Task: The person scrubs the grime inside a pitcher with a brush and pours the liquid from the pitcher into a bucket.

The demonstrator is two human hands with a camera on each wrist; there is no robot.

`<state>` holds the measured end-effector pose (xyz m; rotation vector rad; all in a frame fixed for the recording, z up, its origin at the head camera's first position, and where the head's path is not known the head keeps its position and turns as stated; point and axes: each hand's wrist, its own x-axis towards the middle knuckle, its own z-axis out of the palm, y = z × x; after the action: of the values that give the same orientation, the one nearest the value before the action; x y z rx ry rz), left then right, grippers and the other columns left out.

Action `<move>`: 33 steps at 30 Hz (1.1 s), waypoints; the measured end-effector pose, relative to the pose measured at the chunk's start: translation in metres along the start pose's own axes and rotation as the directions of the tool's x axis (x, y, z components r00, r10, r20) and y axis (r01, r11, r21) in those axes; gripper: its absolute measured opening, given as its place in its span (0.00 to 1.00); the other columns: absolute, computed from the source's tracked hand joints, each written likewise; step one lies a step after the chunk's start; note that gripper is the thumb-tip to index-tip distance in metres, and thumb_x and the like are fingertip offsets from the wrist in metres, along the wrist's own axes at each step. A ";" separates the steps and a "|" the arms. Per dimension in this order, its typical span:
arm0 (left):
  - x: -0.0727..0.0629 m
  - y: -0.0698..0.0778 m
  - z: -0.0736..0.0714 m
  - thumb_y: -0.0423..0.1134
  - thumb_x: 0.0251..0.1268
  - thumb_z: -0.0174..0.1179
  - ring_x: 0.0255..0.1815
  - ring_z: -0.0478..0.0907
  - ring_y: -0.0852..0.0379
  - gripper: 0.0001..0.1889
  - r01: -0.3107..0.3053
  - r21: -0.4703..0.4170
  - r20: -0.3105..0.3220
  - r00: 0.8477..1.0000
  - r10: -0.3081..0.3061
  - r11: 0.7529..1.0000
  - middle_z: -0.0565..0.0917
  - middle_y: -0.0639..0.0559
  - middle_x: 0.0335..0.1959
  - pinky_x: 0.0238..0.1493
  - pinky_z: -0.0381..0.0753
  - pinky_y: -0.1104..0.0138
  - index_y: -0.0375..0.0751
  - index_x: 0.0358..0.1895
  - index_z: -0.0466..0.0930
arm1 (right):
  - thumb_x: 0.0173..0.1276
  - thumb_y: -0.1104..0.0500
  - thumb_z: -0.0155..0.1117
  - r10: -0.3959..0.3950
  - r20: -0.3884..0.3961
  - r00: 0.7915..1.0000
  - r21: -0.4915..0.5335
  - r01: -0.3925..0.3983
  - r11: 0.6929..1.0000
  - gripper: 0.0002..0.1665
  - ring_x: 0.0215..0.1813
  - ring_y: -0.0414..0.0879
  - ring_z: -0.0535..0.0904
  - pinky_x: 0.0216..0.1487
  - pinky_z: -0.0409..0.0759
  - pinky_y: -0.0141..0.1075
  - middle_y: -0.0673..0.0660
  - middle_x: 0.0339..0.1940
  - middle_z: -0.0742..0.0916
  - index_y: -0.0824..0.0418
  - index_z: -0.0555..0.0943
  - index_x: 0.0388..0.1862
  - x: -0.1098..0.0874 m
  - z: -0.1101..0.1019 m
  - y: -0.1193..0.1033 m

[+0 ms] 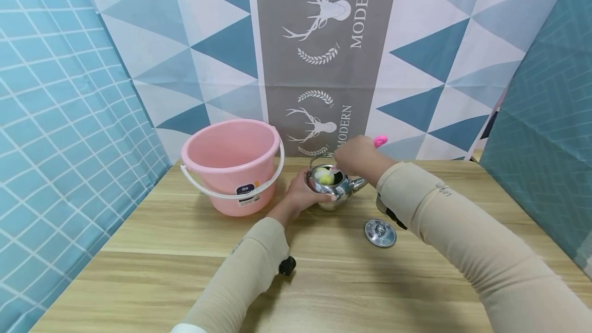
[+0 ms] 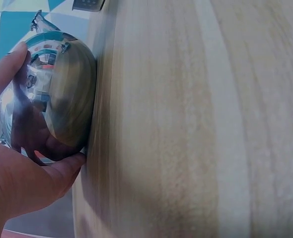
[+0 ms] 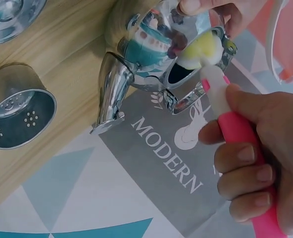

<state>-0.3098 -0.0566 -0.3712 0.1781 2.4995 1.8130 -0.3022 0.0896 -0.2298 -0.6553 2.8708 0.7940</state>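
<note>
A shiny steel teapot (image 1: 341, 192) stands lidless on the table, its spout pointing right. My left hand (image 1: 302, 192) grips its left side; in the left wrist view the thumb and a finger (image 2: 10, 69) spread around the rounded body. My right hand (image 3: 258, 153) wraps its fingers around the pink handle of a sponge brush (image 3: 238, 134). The brush's yellow and white sponge head (image 3: 202, 50) sits at the teapot's open mouth, partly inside it. How deep it reaches is hidden.
Right of the teapot lies its steel lid (image 1: 380, 233). A perforated steel strainer (image 3: 22, 106) rests near the spout, mostly behind my right wrist in the head view. To the left stands a pink bucket (image 1: 231, 168) with a white handle. A patterned cloth (image 1: 324, 66) hangs behind.
</note>
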 end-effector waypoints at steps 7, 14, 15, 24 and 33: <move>-0.001 0.000 0.000 0.39 0.34 0.83 0.62 0.69 0.48 0.55 -0.016 -0.019 0.001 1.000 0.016 1.000 0.71 0.44 0.64 0.65 0.67 0.60 0.40 0.71 0.60 | 0.73 0.53 0.57 0.029 -0.036 0.999 -0.072 -0.032 0.997 0.14 0.27 0.44 0.73 0.29 0.76 0.39 0.51 0.24 0.82 0.55 0.83 0.28 0.002 0.001 -0.005; -0.002 -0.001 -0.001 0.40 0.34 0.83 0.62 0.69 0.49 0.55 -0.023 -0.023 0.005 1.000 0.023 0.999 0.71 0.44 0.63 0.65 0.67 0.59 0.41 0.71 0.60 | 0.71 0.55 0.57 0.057 -0.026 0.998 -0.132 -0.060 0.989 0.11 0.29 0.45 0.76 0.31 0.78 0.40 0.53 0.26 0.83 0.57 0.85 0.35 0.001 0.004 -0.005; -0.002 -0.001 0.000 0.40 0.34 0.83 0.62 0.69 0.49 0.55 -0.027 -0.024 0.006 1.000 0.027 0.999 0.71 0.45 0.63 0.64 0.68 0.59 0.41 0.71 0.60 | 0.71 0.55 0.57 0.061 -0.020 0.998 -0.136 -0.063 0.989 0.12 0.29 0.46 0.77 0.32 0.79 0.41 0.54 0.27 0.83 0.58 0.85 0.36 0.000 0.004 -0.006; -0.001 -0.003 -0.001 0.43 0.33 0.84 0.61 0.68 0.49 0.54 -0.024 0.006 -0.019 1.000 0.024 1.000 0.71 0.46 0.63 0.64 0.68 0.59 0.45 0.70 0.63 | 0.69 0.59 0.55 0.074 0.016 0.997 -0.214 -0.068 0.974 0.11 0.27 0.48 0.78 0.30 0.80 0.41 0.56 0.26 0.82 0.61 0.84 0.34 -0.004 -0.003 -0.012; -0.001 -0.003 0.000 0.43 0.33 0.84 0.62 0.68 0.49 0.54 -0.027 0.004 -0.019 0.999 0.027 1.000 0.71 0.46 0.63 0.64 0.67 0.58 0.44 0.70 0.63 | 0.66 0.59 0.56 0.061 0.036 0.997 -0.197 -0.053 0.979 0.09 0.28 0.47 0.78 0.29 0.79 0.39 0.55 0.25 0.81 0.60 0.82 0.31 -0.009 -0.007 -0.010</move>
<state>-0.3087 -0.0581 -0.3741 0.1963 2.5256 1.8295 -0.2894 0.0820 -0.2270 -0.5693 2.8085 1.0959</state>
